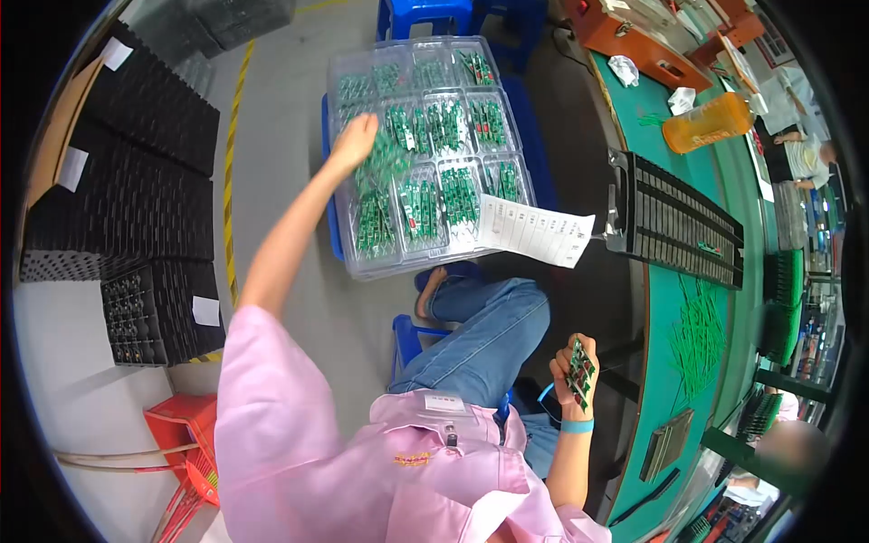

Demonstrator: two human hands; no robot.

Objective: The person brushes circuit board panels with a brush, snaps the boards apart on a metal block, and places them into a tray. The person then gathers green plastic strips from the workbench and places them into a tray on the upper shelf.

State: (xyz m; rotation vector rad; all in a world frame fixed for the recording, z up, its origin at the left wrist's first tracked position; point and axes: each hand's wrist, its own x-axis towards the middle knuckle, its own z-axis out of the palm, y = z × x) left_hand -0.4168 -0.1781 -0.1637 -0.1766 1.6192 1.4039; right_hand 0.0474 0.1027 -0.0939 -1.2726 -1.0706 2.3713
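Note:
My left hand (356, 140) is over the left side of a clear plastic tray (380, 266), its fingers closed on green circuit boards (385, 165) that are blurred by motion. Bunches of green boards (448, 124) fill the tray's compartments. A printed paper sheet (536, 230) lies over the tray's near right corner. To the right of my knees, my right hand (575, 380) grips a small stack of green boards (579, 369), with a blue band around the wrist.
A green workbench (665, 317) on the right carries a black slotted rack (683, 217), an orange bottle (708, 123) and green strips (697, 339). Black trays (149, 172) are stacked at the left. A red crate (186, 434) is at lower left. Other people are at far right.

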